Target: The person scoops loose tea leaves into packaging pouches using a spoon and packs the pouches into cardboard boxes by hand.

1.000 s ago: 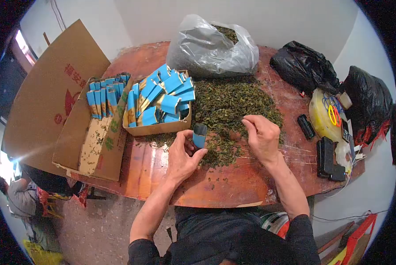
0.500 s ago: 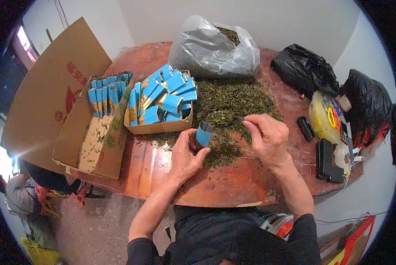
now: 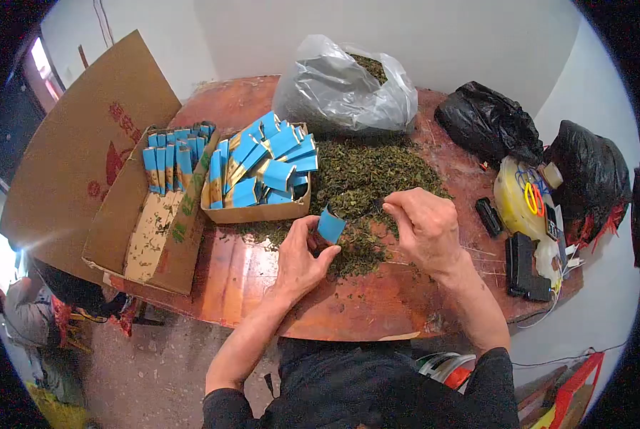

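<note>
My left hand (image 3: 304,254) is closed on a small blue packet (image 3: 330,226), held upright with a slight tilt at the near edge of the leaf pile. Loose dark green leaves (image 3: 377,175) spread over the middle of the red table. Above their right part, my right hand (image 3: 425,225) has thumb and fingertips pinched together; whatever lies between them is too small to make out. A small open carton (image 3: 259,212) full of blue and gold packets (image 3: 275,174) stands left of the leaves.
Further left, a large cardboard box (image 3: 180,247) holds a row of blue packets (image 3: 170,161). A clear plastic bag of leaves (image 3: 345,93) stands at the back. Black bags (image 3: 488,121), a yellow container (image 3: 516,196) and a black device (image 3: 523,268) lie right. A person (image 3: 27,314) is at far left.
The packet in my left hand has tilted, so its open top no longer shows. My right hand has shifted slightly right and down since the first frame, still pinched.
</note>
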A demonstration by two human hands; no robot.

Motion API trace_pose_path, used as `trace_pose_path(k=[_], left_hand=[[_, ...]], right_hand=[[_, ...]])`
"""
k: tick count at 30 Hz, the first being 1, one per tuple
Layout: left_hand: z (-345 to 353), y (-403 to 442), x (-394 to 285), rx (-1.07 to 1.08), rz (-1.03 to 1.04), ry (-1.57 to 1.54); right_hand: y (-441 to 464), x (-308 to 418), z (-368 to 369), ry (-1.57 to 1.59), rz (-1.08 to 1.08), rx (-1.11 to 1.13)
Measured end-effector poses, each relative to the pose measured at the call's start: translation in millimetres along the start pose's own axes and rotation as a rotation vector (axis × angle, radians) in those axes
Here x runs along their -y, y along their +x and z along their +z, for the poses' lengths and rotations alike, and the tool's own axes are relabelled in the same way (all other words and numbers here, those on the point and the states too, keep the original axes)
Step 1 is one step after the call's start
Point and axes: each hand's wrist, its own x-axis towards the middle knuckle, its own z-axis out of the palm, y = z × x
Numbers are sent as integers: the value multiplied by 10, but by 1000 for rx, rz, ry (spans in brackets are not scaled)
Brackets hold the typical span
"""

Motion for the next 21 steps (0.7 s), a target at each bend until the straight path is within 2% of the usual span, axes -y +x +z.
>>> trace_pose_path(k=[6,21], left_hand=[[4,15,-27,-18,95,57],[64,32,59,-11,74,68]], right_hand=[[46,-5,-4,-31,-27,54],[95,-53,28,-77,-85,82]])
